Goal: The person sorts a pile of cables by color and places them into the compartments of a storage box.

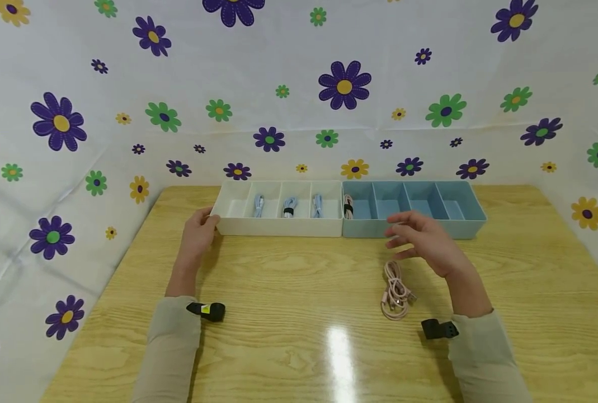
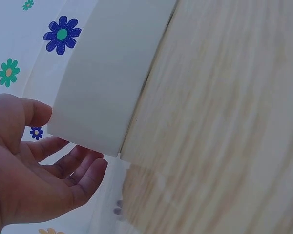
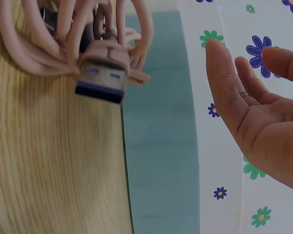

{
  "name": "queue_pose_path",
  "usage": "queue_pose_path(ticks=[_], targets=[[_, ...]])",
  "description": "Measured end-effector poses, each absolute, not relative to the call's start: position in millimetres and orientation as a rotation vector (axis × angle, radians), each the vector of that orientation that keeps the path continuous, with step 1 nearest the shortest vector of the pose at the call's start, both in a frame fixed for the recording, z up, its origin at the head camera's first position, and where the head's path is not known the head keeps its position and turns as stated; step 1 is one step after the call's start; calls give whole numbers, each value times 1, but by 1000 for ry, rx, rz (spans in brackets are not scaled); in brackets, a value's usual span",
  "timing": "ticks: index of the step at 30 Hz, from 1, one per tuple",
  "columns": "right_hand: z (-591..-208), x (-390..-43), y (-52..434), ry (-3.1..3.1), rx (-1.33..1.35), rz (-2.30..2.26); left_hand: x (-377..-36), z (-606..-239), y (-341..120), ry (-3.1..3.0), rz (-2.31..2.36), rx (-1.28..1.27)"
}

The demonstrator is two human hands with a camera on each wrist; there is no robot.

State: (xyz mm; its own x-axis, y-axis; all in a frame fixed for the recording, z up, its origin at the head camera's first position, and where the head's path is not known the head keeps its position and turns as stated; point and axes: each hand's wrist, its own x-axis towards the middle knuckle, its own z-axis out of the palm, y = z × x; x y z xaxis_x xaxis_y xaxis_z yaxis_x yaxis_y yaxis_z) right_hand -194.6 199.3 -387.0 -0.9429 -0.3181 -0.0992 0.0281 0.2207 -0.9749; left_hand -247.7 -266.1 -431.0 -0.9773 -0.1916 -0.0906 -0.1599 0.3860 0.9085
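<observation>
Both forearms reach forward in pale sleeves. The left hand (image 1: 198, 232) lies low with fingers loosely curled, holding nothing. The right hand (image 1: 422, 238) hovers raised, fingers straight and spread, empty.

The head view is bright and evenly lit from above. A white patch of glare sits on the varnished wooden table (image 1: 339, 347) near the front edge. Shadows are soft and short, lying close under the left hand (image 1: 198, 232) and the right hand (image 1: 424, 240). The right hand's fingers are slightly smeared by motion. The floral backdrop (image 1: 299, 84) bows outward towards the corners, a wide-lens distortion. In the left wrist view the wood grain is streaked with blur. In the right wrist view the pink cable's USB plug (image 3: 101, 75) is soft and out of focus.
</observation>
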Motion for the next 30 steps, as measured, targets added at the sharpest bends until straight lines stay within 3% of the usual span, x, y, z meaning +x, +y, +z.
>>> queue_pose_path(ticks=[13,30], targets=[[-381,-193,210,2346,-431,-1429,-248,-431,-269,-2594,-1685,354],[-386,-188,230,2290,-517,-1329,-248,-430,-263,-2613,-1667,369]])
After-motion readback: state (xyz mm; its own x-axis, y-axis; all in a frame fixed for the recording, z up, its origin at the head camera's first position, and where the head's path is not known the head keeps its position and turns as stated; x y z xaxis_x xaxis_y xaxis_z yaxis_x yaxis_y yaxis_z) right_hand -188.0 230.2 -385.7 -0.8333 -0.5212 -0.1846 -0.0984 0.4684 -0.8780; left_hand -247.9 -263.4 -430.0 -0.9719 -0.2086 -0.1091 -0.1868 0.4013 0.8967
